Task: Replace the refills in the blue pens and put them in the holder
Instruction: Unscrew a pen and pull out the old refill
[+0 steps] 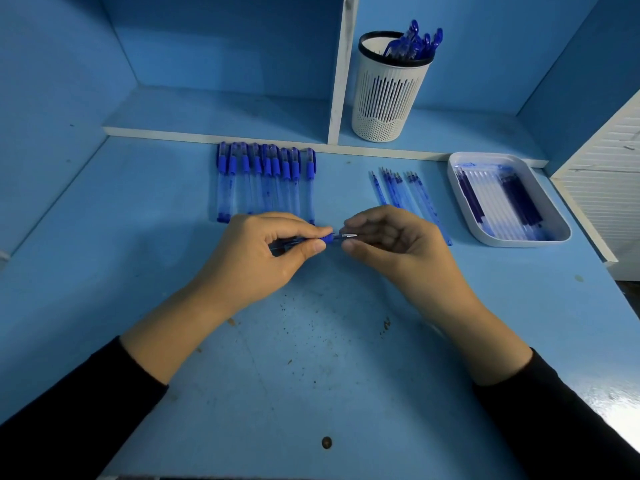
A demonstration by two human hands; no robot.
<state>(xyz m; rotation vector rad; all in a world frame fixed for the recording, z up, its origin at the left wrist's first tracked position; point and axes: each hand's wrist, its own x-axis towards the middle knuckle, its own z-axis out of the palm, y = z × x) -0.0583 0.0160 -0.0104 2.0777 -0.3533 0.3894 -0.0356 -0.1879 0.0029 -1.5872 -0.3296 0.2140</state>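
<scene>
My left hand (266, 252) grips a blue pen (325, 239) lying sideways over the middle of the desk, thumb and forefinger near its blue grip. My right hand (388, 242) pinches the silver tip (349, 235) at the pen's right end. Several capped blue pens (266, 180) lie in a row at the back of the desk. Several loose refills (403, 190) lie to the right of them, partly hidden behind my right hand. On the shelf stands a white slotted holder (386, 95) with several blue pens (417, 41) in it.
A white tray (561, 233) with more refills sits at the right of the desk. A white shelf edge (207, 136) and an upright divider (341, 71) run behind the pens. A white slatted panel (602, 181) stands at the far right.
</scene>
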